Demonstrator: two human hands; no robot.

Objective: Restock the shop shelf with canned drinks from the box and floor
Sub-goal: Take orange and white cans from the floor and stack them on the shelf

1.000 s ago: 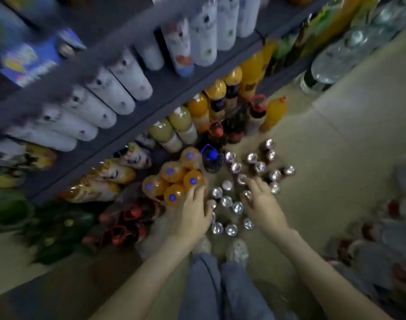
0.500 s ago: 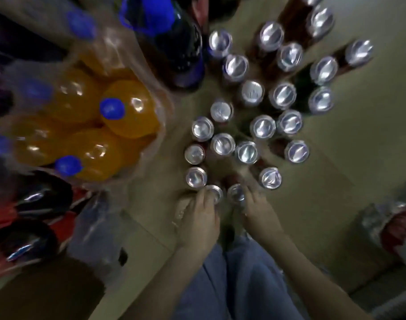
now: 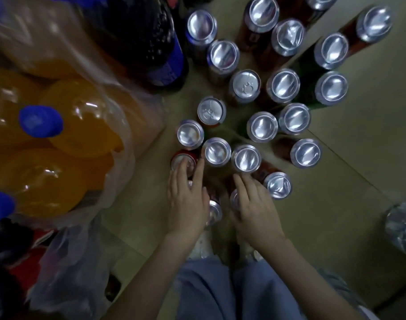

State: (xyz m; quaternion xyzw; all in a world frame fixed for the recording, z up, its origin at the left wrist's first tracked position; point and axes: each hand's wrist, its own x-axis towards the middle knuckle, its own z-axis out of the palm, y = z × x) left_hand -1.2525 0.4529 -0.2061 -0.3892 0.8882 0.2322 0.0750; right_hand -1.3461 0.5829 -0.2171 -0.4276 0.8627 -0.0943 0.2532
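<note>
Barely begun, seemingly: cans (image 3: 262, 127) stand beyond the left hand (image 3: 187, 202), spread atop a red can (image 3: 179, 158), and right hand (image 3: 255, 206) (grip hidden).

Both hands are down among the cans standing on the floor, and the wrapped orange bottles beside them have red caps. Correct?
No: the head view shows blue caps, not red, on the wrapped orange bottles. The left hand and right hand are indeed down among the cans standing on the floor.
</note>
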